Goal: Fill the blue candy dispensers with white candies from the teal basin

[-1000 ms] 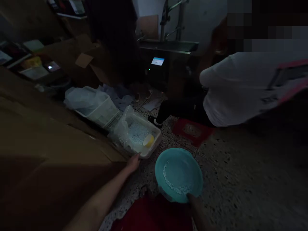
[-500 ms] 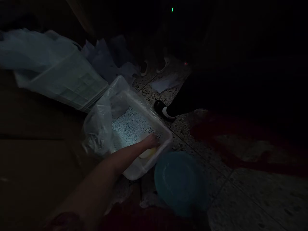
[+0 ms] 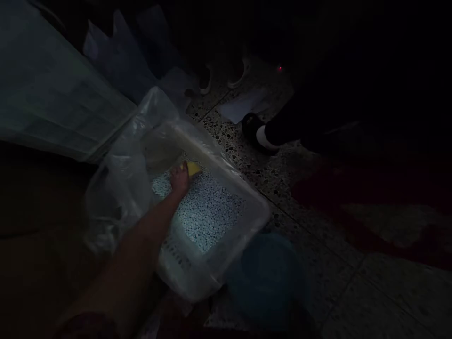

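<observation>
My left hand [image 3: 180,179] reaches into a clear plastic bin [image 3: 243,235] lined with plastic film. Its fingers are closed on a small yellow object [image 3: 193,168], whose kind the dim light does not show. Pale, bead-like pellets [image 3: 212,207] cover the bin's bottom, and the hand is low over them near the far left side. Loose plastic film [image 3: 116,183] bunches over the bin's left edge. My right hand is out of the picture.
A blue round tub [image 3: 266,278] stands against the bin's near right corner. Left of the bin is a pale plastic crate [image 3: 67,108]. Beyond the bin, a person's shoe [image 3: 254,132] rests on the speckled floor beside a white sheet [image 3: 238,108]. Red material [image 3: 332,212] lies at the right.
My left hand has moved from the bin's near right end to its far left part, with the yellow object. The view has come closer to the bin and grown darker.
</observation>
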Demonstrator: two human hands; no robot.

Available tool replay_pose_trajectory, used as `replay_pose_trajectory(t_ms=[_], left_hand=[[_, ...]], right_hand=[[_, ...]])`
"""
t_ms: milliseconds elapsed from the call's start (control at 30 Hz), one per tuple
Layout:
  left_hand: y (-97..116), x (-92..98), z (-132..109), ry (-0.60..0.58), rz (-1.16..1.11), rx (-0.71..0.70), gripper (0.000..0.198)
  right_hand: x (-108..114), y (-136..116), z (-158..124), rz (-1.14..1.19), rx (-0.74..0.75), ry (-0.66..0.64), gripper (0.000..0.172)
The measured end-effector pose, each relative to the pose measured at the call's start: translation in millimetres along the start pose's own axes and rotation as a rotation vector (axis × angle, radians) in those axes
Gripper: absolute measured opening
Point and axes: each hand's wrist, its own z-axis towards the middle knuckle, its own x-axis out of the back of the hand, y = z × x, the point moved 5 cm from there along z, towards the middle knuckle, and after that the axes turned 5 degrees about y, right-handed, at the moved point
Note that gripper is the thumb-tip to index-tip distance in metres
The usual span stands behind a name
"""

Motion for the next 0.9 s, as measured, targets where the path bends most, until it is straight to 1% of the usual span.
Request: replay_pose_trajectory(t_ms=[67, 133, 200, 267, 333, 400, 467, 533, 567, 600, 667, 733, 800, 900], left_hand=[[1, -26.6, -14, -0.025, -0.059, 0.071, 0.056], [0, -43.3, -33, -0.101, -0.12, 0.05, 0.063], [0, -48.7, -54, -0.18, -0.163, 0.007, 0.067], [1, -47.7, -72, -0.225, -0.194, 0.008, 0.067], [4, -49.7, -89, -0.281, -0.258, 0.052, 0.066], [10, -58.4, -108, -0.354, -0.43, 0.134, 0.06], [17, -73.3, -129, -0.443, -0.799, 0.285, 0.052], [24, -89.8, -149, -0.537, -1.184, 0.471, 0.044], [27, -96.6, -158, -0.583, -1.32, 0.548, 0.041], [29, -101.8, -165, -0.623, -1.405, 0.603, 0.039], [28, -106.7, -172, -0.671, -1.47, 0.641, 0.039], [24, -106.5, -173, -0.676, -1.535, 0.673, 0.045], [18, -103.5, -170, -0.643, -1.586, 0.708, 0.053], [8, -97.0, -169, -0.565, -1.638, 0.768, 0.066]], right_hand=[[-3, -11, -2, -0.046, 0.063, 0.023, 0.054], [-16, -32, -13, -0.085, 0.142, 0.02, 0.059], [-37, -60, -34, -0.073, 0.201, -0.04, 0.064], [-62, -88, -58, -0.041, 0.229, -0.153, 0.068], [-79, -109, -80, -0.008, 0.243, -0.19, 0.072], [-89, -119, -94, 0.0, 0.251, -0.195, 0.079], [-95, -120, -100, 0.002, 0.266, -0.201, 0.081], [-100, -116, -101, 0.018, 0.291, -0.215, 0.077], [-102, -113, -100, 0.026, 0.304, -0.225, 0.074], [-102, -109, -99, 0.029, 0.308, -0.228, 0.073], [-101, -101, -95, 0.017, 0.292, -0.219, 0.074], [-97, -95, -92, -0.003, 0.277, -0.218, 0.075], [-90, -93, -90, -0.016, 0.274, -0.222, 0.075], [-82, -92, -90, -0.017, 0.255, -0.228, 0.072]])
